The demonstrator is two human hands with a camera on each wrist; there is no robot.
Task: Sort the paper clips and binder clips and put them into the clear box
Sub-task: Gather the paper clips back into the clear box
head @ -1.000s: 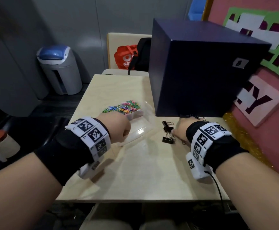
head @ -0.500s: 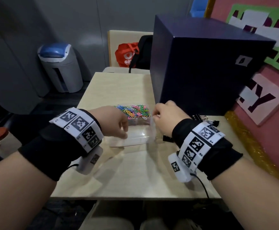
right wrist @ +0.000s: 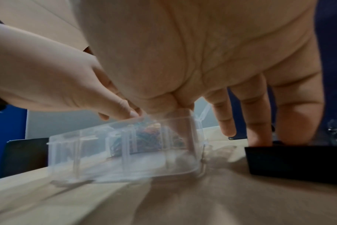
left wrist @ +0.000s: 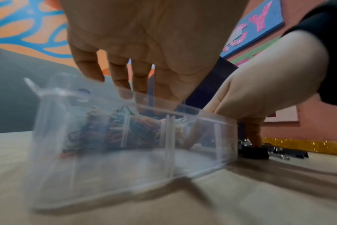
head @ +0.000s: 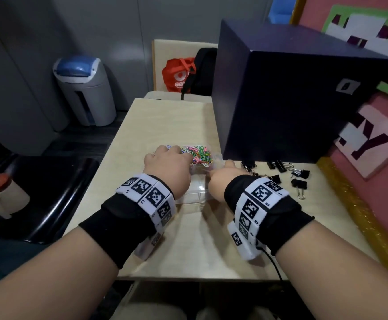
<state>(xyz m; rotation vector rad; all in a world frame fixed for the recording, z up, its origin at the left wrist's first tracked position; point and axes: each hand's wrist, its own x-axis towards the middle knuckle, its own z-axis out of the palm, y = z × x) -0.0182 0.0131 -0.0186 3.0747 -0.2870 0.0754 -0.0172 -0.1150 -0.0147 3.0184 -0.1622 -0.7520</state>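
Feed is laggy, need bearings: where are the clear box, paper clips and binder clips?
clear box (left wrist: pixel 202 152), left wrist view, near wall.
paper clips (head: pixel 198 153), head view, middle of pile.
binder clips (head: pixel 299 183), head view, one clip's black body.

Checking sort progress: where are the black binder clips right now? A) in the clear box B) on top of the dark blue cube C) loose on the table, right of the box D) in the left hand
C: the binder clips lie scattered on the table in front of the dark blue cube, right of the clear box, which shows only coloured paper clips.
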